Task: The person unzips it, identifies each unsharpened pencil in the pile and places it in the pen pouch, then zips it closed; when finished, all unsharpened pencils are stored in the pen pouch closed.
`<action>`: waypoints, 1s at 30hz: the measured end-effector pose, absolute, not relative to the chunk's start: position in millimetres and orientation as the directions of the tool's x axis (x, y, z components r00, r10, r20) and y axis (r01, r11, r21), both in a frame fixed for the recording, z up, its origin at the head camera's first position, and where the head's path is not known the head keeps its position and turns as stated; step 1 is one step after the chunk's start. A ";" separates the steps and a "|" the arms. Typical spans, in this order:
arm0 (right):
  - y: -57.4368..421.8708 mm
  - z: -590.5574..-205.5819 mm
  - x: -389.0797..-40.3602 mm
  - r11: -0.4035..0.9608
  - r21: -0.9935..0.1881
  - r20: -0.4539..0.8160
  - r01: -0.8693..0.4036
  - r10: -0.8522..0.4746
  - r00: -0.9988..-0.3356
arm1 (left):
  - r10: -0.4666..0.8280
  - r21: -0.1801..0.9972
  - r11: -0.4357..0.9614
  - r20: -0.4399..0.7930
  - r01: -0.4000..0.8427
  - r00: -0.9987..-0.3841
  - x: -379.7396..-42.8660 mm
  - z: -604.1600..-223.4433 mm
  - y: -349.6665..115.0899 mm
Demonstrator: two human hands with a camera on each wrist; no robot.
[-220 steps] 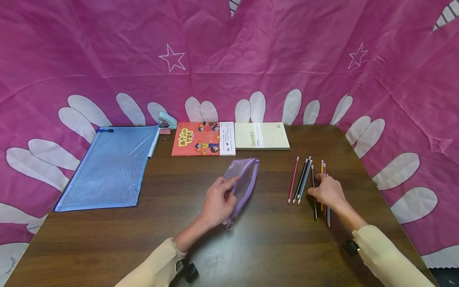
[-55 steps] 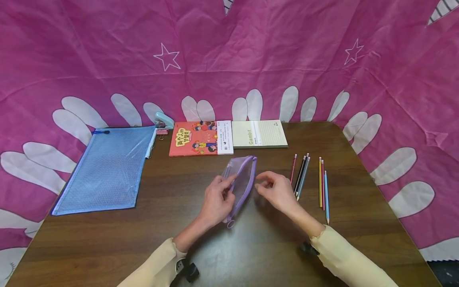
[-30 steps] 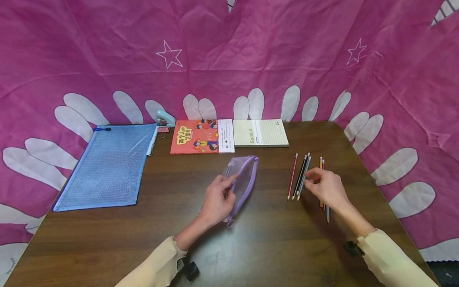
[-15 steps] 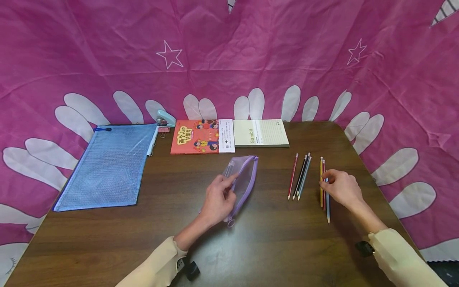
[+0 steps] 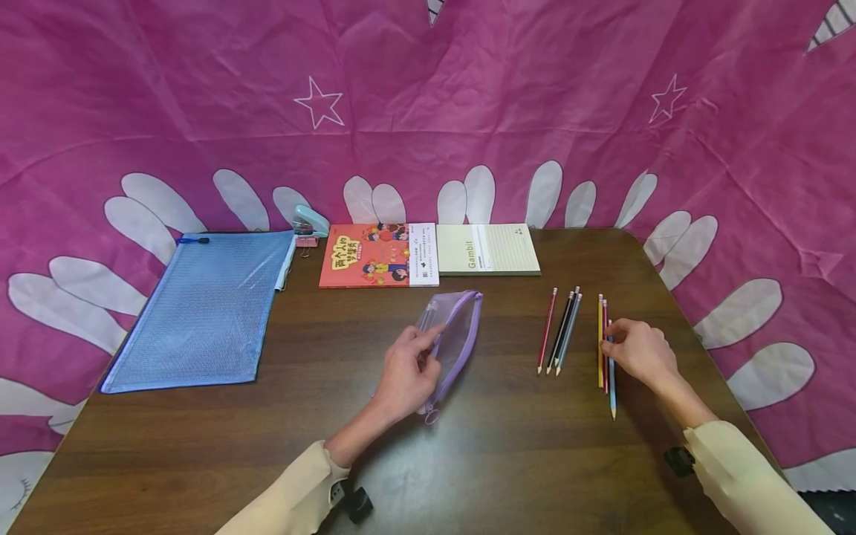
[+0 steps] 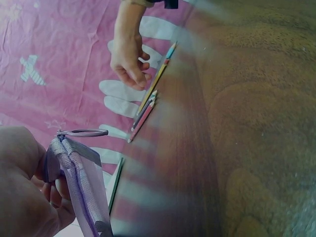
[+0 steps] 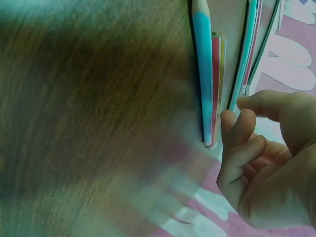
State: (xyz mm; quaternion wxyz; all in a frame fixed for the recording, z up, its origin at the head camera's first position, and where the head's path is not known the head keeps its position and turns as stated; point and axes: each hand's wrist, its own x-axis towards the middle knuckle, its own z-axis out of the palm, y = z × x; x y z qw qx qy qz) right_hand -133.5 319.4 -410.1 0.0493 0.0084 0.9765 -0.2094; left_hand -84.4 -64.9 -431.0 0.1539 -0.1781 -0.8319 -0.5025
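Observation:
My left hand (image 5: 408, 375) grips a purple zip pencil pouch (image 5: 464, 345) by its left side, holding its mouth spread; a ring hangs from the zip. My right hand (image 5: 638, 353) is over a group of three pencils at the right: a yellow pencil (image 5: 600, 364), a red pencil (image 5: 605, 379) and a light-blue pencil (image 5: 612, 397). In the right wrist view its fingers are loosely bent beside the blue pencil (image 7: 203, 74), with a gap between thumb and index finger and nothing held. To their left lie a dark-red pencil (image 5: 546, 331) and several black and grey-blue pencils (image 5: 567, 334).
At the back of the wooden table (image 5: 508, 461) lie a red picture book (image 5: 368, 256) and a pale notebook (image 5: 501, 249). A light-blue stapler (image 5: 310, 219) and a pink binder clip (image 5: 306, 242) sit beside a blue mesh zip bag (image 5: 200, 312) on the left.
My right hand went from the pouch's mouth back to the right-hand pencils. A black pencil that lay beside that group earlier is gone from there. The left hand has stayed on the pouch.

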 end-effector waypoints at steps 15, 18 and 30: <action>320.8 -417.4 -138.6 0.913 -0.396 -0.153 0.099 0.041 -0.987 | 0.136 0.791 0.424 0.427 0.442 -0.894 -83.5 -428.8 -63.3; 319.7 -417.7 -139.1 0.911 -0.397 -0.167 0.111 0.047 -0.985 | 0.135 0.791 0.426 0.425 0.440 -0.895 -83.2 -428.6 -63.3; 311.5 -419.8 -141.9 0.916 -0.390 -0.132 0.095 0.046 -0.990 | 0.138 0.794 0.429 0.414 0.431 -0.900 -83.4 -429.1 -63.9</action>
